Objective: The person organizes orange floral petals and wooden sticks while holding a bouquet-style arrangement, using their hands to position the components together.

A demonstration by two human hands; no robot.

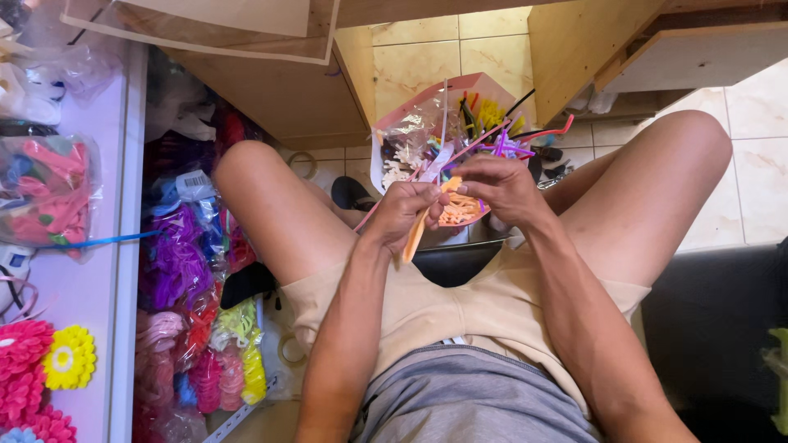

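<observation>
Both hands grip one orange foam strip above the lap, the left hand pinching its lower length, the right hand its upper end (near the pink tray of scraps); too hard a pull could tear it.

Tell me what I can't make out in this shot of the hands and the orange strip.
Head view:
- Upper end of the flat orange strip: covered by the left hand and right hand.
- Contents of the pink tray of coloured strips: partly hidden behind both hands.
- Bagged pink pieces: blurred by plastic.
- Yellow foam flower: neighbours cut by the left edge.
</observation>
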